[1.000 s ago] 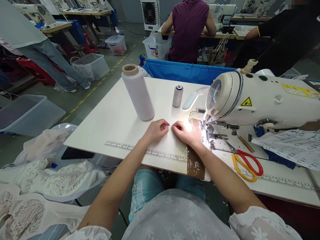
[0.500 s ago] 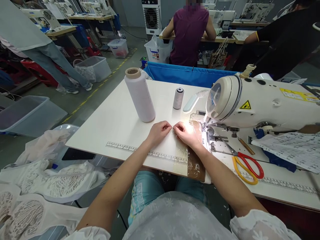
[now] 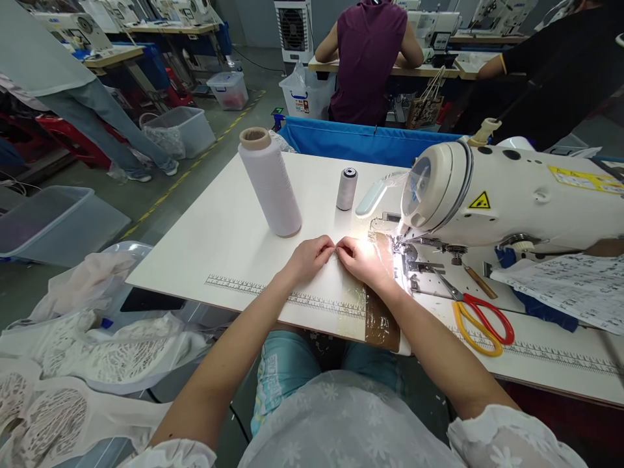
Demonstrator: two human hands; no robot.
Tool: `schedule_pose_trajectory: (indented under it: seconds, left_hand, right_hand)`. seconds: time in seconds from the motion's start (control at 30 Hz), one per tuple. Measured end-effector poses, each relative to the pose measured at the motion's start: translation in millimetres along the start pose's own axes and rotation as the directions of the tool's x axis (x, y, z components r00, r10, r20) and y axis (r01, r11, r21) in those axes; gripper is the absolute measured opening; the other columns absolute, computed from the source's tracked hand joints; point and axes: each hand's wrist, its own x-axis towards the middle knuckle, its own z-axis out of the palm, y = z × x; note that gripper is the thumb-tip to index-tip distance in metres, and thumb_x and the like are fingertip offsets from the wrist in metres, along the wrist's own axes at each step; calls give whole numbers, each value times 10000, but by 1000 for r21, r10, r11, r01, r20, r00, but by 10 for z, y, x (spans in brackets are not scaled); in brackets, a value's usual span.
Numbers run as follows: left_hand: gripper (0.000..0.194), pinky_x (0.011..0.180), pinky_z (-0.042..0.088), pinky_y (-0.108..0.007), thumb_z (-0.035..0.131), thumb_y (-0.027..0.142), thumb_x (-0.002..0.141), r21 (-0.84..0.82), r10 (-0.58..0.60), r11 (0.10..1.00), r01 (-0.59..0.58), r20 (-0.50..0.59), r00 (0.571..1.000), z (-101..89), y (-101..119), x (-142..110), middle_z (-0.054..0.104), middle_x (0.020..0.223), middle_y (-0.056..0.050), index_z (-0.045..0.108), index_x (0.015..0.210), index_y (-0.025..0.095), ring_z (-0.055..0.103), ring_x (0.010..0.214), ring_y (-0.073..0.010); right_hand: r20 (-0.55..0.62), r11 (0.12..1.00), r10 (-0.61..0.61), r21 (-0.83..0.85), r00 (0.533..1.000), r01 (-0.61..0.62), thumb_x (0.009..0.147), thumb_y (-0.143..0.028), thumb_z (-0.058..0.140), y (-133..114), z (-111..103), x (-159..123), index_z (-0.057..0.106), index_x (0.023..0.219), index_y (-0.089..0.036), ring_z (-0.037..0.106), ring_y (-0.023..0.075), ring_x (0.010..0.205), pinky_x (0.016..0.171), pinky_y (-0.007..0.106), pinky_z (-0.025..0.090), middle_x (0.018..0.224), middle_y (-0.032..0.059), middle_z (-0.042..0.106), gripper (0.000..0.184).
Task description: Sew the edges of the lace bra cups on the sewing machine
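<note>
Behind both hands, on a smooth white bench: a tall white cone of thread, standing on end, densely wound, with a brown hollow core showing at the top. Farther right, well apart from it, a small white spool of thread with a black-rimmed top, also upright.

Nearer the bench edge, left hand and right hand side by side, close to touching at the fingertips. Each narrowed to a pinch, fingers curled in; anything between the tips too fine to make out.

Forearms stretched forward and angled inward, the left across a black printed ruler scale, the right over a glossy brown strip. Right hand brightly lit, just left of a white sewing machine. Beside the right forearm, red-and-yellow-handled metal scissors.
</note>
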Motion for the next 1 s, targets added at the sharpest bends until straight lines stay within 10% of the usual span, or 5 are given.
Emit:
schedule_pose_trajectory:
  seconds: [1.0]
  left_hand:
    - [160,616,381,-305,386,265,902,163,49,984,-67,113,992,-53,21,-4,643,775,-38,524,853,200,560,683,-193]
  right_hand:
    - [136,997,-78,-16,988,81,852,-196,490,20,-105,12,590,703,-192,534,128,653,628,242,403,677,-5,609,180]
